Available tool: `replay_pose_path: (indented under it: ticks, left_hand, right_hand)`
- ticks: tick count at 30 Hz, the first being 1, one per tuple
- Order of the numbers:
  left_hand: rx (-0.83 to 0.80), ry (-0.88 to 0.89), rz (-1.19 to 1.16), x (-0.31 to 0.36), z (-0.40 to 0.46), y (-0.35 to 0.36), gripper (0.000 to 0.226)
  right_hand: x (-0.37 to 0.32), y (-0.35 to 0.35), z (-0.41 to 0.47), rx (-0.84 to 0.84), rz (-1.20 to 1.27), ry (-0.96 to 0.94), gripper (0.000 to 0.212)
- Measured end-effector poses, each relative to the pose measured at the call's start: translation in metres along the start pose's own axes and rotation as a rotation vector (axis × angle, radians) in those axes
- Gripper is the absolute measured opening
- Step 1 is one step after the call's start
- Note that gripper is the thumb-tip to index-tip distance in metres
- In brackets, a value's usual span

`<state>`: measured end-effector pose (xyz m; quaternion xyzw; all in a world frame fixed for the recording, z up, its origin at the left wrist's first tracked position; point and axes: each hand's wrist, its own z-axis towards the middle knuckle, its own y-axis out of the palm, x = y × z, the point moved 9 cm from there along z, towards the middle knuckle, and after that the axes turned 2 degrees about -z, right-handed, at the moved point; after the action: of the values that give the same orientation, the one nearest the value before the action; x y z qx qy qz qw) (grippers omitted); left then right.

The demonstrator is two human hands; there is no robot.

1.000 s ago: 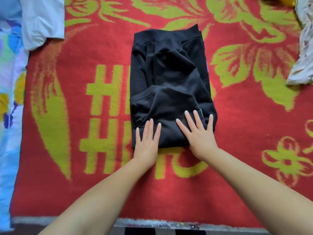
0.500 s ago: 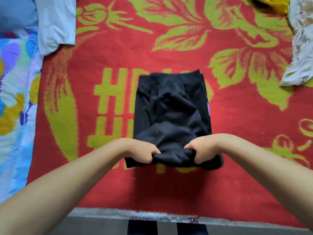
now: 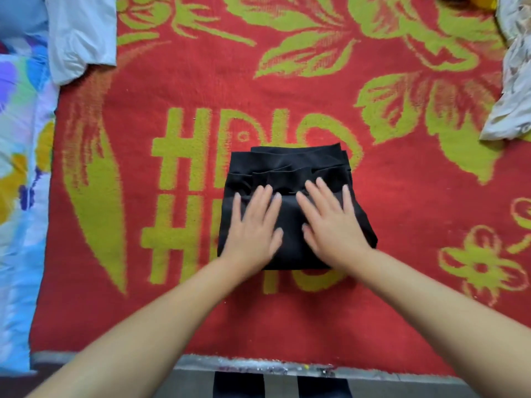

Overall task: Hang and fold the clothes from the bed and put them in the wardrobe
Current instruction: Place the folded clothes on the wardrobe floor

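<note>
Head view shows me both hands lying flat with straight fingers on the folded black garment, left hand beside right hand. I see it near the front edge of the bed, around the middle.

1. Red blanket covers most of the view: yellow-green leaf and flower pattern, with large block letters woven in near the centre.
2. Grey fringed hem runs along the blanket's near edge.
3. Floral sheet lies along the left side, in blue, white, yellow and purple; the blanket's left edge meets it.
4. Dark floor strip shows below the hem at bottom centre, blurred.
5. Yellow item sits at the top right corner, mostly cut off; can't identify it.
</note>
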<state>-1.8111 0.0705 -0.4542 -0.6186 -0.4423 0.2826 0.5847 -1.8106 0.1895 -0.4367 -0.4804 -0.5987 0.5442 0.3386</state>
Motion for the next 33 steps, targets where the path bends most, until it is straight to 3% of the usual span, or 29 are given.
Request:
replay_pose_path:
  ticks: [2,4,6,8,11,14,18,21,23,25,27,29,33]
  left_hand:
    - [-0.086,0.112,-0.028,0.02,-0.038,0.023,0.08]
    - [-0.297,0.066,0.004,0.01,-0.063,0.056,0.102]
    - [-0.447,-0.009,0.046,-0.009,-0.066,0.08,0.118]
    - [-0.471,-0.059,0.081,-0.02,-0.052,0.084,0.124]
    - [-0.472,-0.12,0.087,-0.02,-0.036,0.079,0.113]
    - [-0.568,-0.052,0.115,-0.011,-0.035,0.065,0.097]
    - [-0.825,0.059,-0.145,-0.01,-0.028,0.031,0.079]
    - [-0.912,0.066,-0.298,-0.026,0.012,-0.005,0.041]
    - [-0.822,-0.068,-0.342,-0.055,0.055,-0.021,0.026]
    - [-0.583,-0.208,-0.359,-0.088,0.099,-0.036,0.026]
    - [-0.331,-0.287,-0.353,-0.109,0.125,-0.04,0.037]
    - [-0.27,-0.327,-0.301,-0.11,0.124,-0.026,0.051]
    - [-0.166,-0.344,-0.208,-0.09,0.092,0.003,0.055]
  right_hand:
    - [-0.02,0.024,-0.033,-0.122,-0.063,-0.086,0.088]
    - [-0.018,0.054,-0.059,-0.309,-0.131,-0.097,0.103]
    - [-0.007,0.073,-0.061,-0.371,-0.184,-0.088,0.106]
    - [0.001,0.076,-0.046,-0.372,-0.216,-0.054,0.103]
    - [-0.005,0.073,-0.033,-0.42,-0.213,-0.017,0.097]
    - [-0.013,0.068,-0.038,-0.533,-0.204,-0.004,0.09]
    - [-0.014,0.03,-0.026,-0.705,0.003,-0.042,0.071]
    - [0.001,-0.017,0.017,-0.631,0.034,-0.105,0.055]
    - [0.021,-0.044,0.06,-0.42,-0.064,-0.055,0.042]
    - [0.035,-0.058,0.098,-0.239,-0.121,0.005,0.034]
    - [0.047,-0.051,0.119,-0.193,-0.079,0.086,0.04]
    - [0.055,-0.038,0.124,-0.144,-0.049,0.158,0.048]
    - [0.043,-0.005,0.095,-0.065,-0.046,0.141,0.057]
